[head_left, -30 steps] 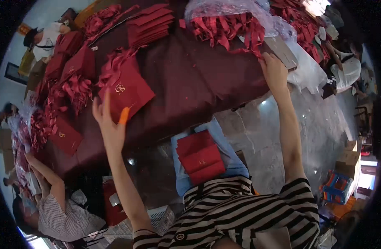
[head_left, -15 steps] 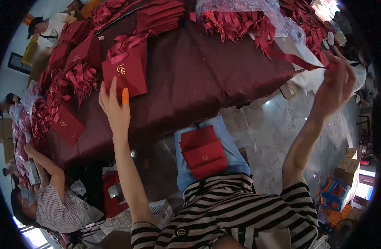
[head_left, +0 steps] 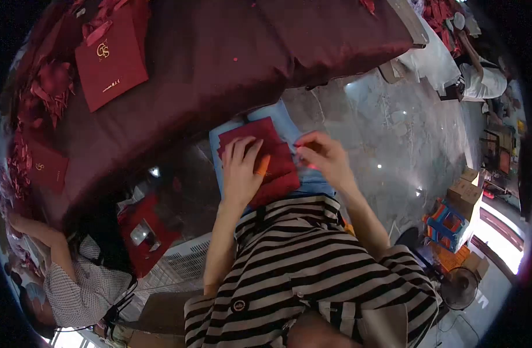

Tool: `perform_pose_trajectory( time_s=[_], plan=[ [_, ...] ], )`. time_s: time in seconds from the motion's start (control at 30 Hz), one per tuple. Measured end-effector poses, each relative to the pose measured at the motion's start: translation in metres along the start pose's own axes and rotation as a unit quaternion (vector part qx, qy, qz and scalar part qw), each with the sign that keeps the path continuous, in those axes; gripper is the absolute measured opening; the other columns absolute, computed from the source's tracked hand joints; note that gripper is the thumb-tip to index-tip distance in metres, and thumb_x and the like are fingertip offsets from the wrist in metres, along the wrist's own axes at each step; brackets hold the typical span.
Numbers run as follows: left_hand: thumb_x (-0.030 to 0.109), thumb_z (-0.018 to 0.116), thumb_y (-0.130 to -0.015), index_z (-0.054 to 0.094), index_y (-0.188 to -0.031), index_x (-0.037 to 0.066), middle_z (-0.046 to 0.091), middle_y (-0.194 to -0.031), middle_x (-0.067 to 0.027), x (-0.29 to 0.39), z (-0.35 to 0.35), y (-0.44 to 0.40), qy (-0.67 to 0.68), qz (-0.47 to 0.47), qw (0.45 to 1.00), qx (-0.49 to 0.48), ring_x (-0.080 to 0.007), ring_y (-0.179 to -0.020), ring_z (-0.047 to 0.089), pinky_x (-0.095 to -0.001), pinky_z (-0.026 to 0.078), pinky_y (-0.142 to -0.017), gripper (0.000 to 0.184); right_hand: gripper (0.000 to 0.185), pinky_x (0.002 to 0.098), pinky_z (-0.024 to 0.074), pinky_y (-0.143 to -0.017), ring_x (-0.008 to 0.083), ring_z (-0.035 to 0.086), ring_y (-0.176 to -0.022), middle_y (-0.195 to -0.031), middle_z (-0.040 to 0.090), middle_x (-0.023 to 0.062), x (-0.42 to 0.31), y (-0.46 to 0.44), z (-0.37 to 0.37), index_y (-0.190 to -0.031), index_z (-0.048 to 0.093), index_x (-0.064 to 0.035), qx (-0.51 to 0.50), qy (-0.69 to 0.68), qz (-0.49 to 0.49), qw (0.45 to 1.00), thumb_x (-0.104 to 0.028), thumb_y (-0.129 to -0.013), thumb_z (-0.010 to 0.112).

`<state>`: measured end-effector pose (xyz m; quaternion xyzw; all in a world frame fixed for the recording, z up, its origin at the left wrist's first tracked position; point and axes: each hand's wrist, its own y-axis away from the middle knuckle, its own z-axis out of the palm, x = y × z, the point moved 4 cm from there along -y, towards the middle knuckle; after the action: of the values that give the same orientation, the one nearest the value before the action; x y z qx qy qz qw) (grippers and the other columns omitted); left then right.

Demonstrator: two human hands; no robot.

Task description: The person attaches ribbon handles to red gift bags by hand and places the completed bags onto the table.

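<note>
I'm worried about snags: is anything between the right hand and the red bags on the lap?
Nothing visible is. The right hand is beside the red bags; whether they touch is unclear. The left hand covers part of them from the other side.

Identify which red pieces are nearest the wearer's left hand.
The stack of red pieces on the blue-jeaned lap, directly under the left hand. The gold-logo pieces on the table lie apart from that hand.

On the far side you have a table draped in glossy dark-maroon cloth (head_left: 202, 64), with gold-printed red rectangular bags (head_left: 111, 72) and bunched red ribbons (head_left: 54, 84) at left; nearer, your blue-denim lap (head_left: 286, 120) bears overlapping flat red rectangles (head_left: 281, 162).
</note>
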<state>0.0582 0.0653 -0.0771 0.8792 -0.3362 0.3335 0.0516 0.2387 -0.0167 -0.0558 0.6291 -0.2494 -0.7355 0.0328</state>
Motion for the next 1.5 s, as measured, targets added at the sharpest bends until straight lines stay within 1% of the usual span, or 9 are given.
perform_pose_trajectory(
  time_s=[0.2,0.37,0.43,0.57,0.67,0.73,1.27,1.43,1.5],
  plan=[
    [0.019,0.071,-0.083,0.066,-0.114,0.012,0.053,-0.116,-0.0076,0.017,0.002,0.022,-0.067,0.027,0.997,-0.014,-0.0309,-0.11,0.046,-0.0449,0.036,-0.095,0.032,0.011,0.0257,0.0542,-0.067,0.0125,0.065,-0.08,-0.091,0.062,0.0078,0.063,0.006,0.028,-0.099,0.058,0.0032,0.082,-0.058,-0.056,0.993,-0.004,-0.091,0.062],
    [0.011,0.07,-0.079,0.068,-0.109,0.013,0.059,-0.11,-0.0036,-0.008,0.004,0.025,0.054,-0.042,0.998,0.008,-0.0272,-0.102,0.051,-0.0394,0.038,-0.089,0.03,0.01,0.0242,0.0525,-0.062,0.011,0.063,-0.076,-0.088,0.061,0.0071,0.061,0.016,0.032,-0.095,0.059,0.002,0.114,-0.039,-0.088,0.989,-0.002,-0.088,0.064],
    [0.01,0.069,-0.08,0.069,-0.108,0.012,0.06,-0.111,-0.0041,-0.014,0.005,0.026,0.089,-0.051,0.995,0.007,-0.0278,-0.104,0.051,-0.0397,0.038,-0.09,0.028,0.011,0.025,0.0498,-0.056,0.0116,0.062,-0.07,-0.085,0.059,0.0074,0.059,0.017,0.03,-0.093,0.06,-0.0004,0.129,0.124,-0.121,0.976,-0.001,-0.084,0.067],
    [0.007,0.066,-0.081,0.068,-0.107,0.012,0.061,-0.11,-0.0048,-0.02,0.002,0.036,0.119,-0.054,0.99,0.048,-0.0282,-0.105,0.05,-0.0396,0.034,-0.094,0.026,0.01,0.0222,0.0514,-0.061,0.0126,0.063,-0.072,-0.083,0.056,0.0065,0.047,0.017,0.038,-0.088,0.061,0.0014,0.142,0.182,-0.137,0.963,0.007,-0.081,0.066],
    [0.008,0.065,-0.08,0.068,-0.106,0.012,0.062,-0.108,-0.0044,-0.02,0.004,0.039,0.115,-0.077,0.99,0.025,-0.0268,-0.104,0.051,-0.0386,0.032,-0.094,0.026,0.013,0.023,0.0519,-0.059,0.0172,0.064,-0.068,-0.082,0.057,0.009,0.041,0.016,0.046,-0.088,0.062,0.0001,0.122,0.27,-0.2,0.934,0.006,-0.078,0.068],
    [0.008,0.066,-0.08,0.069,-0.106,0.014,0.065,-0.103,-0.0037,-0.016,0.002,0.034,0.107,-0.08,0.991,0.016,-0.0248,-0.101,0.051,-0.0376,0.031,-0.093,0.027,0.015,0.037,0.0469,-0.054,0.0302,0.059,-0.064,-0.084,0.057,0.0116,0.044,0.016,0.049,-0.087,0.062,-0.0061,0.115,0.276,-0.204,0.932,-0.002,-0.075,0.069],
    [0.012,0.066,-0.084,0.068,-0.109,0.01,0.064,-0.098,-0.0082,0.011,-0.002,0.032,0.077,-0.089,0.993,-0.008,-0.0268,-0.101,0.051,-0.0405,0.033,-0.093,0.025,0.017,0.0435,0.0474,-0.053,0.0364,0.059,-0.065,-0.087,0.055,0.0129,0.027,0.011,0.055,-0.09,0.055,-0.0068,0.092,0.413,-0.195,0.885,-0.008,-0.076,0.067],
    [0.009,0.063,-0.085,0.068,-0.106,0.007,0.065,-0.095,-0.0091,0.017,-0.006,0.034,0.051,-0.054,0.997,0.011,-0.0277,-0.097,0.055,-0.0387,0.036,-0.09,0.022,0.019,0.0358,0.0508,-0.059,0.0296,0.064,-0.069,-0.085,0.06,0.0112,0.02,0.0,0.044,-0.093,0.06,-0.0052,0.029,0.233,-0.13,0.963,-0.001,-0.077,0.068],
    [0.007,0.063,-0.084,0.067,-0.106,0.007,0.065,-0.095,-0.0094,0.017,-0.005,0.033,0.072,-0.048,0.996,0.007,-0.0275,-0.095,0.056,-0.0386,0.037,-0.09,0.022,0.019,0.0354,0.0513,-0.06,0.0293,0.064,-0.072,-0.086,0.061,0.0106,0.019,-0.001,0.039,-0.095,0.06,-0.0057,-0.004,0.267,-0.149,0.952,-0.003,-0.078,0.068]
  ],
)
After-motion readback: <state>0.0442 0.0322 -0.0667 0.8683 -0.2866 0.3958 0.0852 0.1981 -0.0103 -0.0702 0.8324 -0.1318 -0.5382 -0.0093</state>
